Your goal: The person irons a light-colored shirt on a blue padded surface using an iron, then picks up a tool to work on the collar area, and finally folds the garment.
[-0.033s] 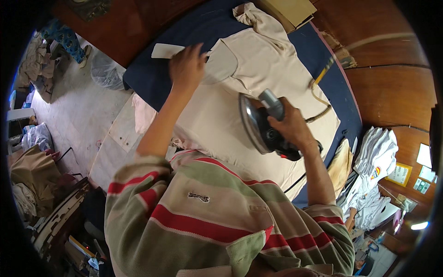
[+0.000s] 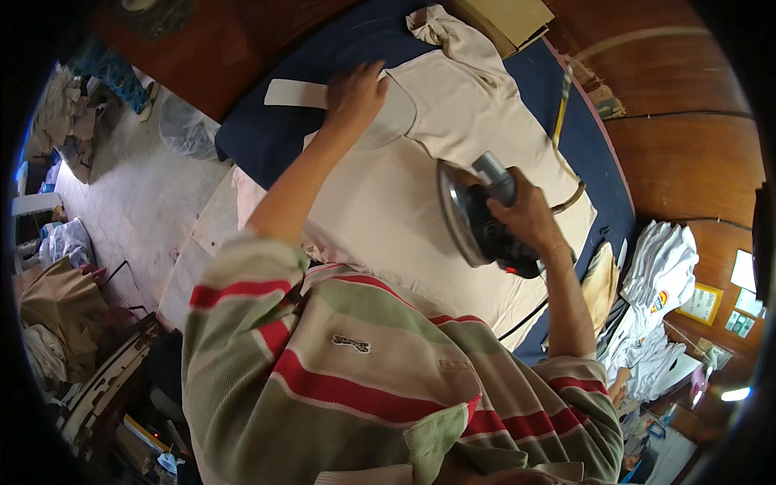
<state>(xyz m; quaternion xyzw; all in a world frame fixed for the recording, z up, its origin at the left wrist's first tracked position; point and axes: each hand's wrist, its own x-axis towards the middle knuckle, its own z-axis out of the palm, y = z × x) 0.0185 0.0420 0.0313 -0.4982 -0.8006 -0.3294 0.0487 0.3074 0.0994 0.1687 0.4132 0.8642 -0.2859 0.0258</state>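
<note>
A cream knit shirt lies spread on the dark blue table cover, its sleeve bunched at the far end. My right hand is wrapped round the grey handle of a black electric iron. The iron is tilted, its metal soleplate turned to the left and over the shirt; whether it touches the cloth I cannot tell. My left hand is at the shirt's neckline, fingers bent and slightly apart, with nothing visible in them. Beside it is a white flat strip, partly behind the hand.
Brown cardboard sits at the far edge. The iron's cord rises on the right. White shirts hang at right, with another person's hand below them. A clear plastic bag and a person's legs are at left.
The iron has shifted a little to the right and away from me in my right hand. My left hand has moved right along the neckline. The shirt lies as before.
</note>
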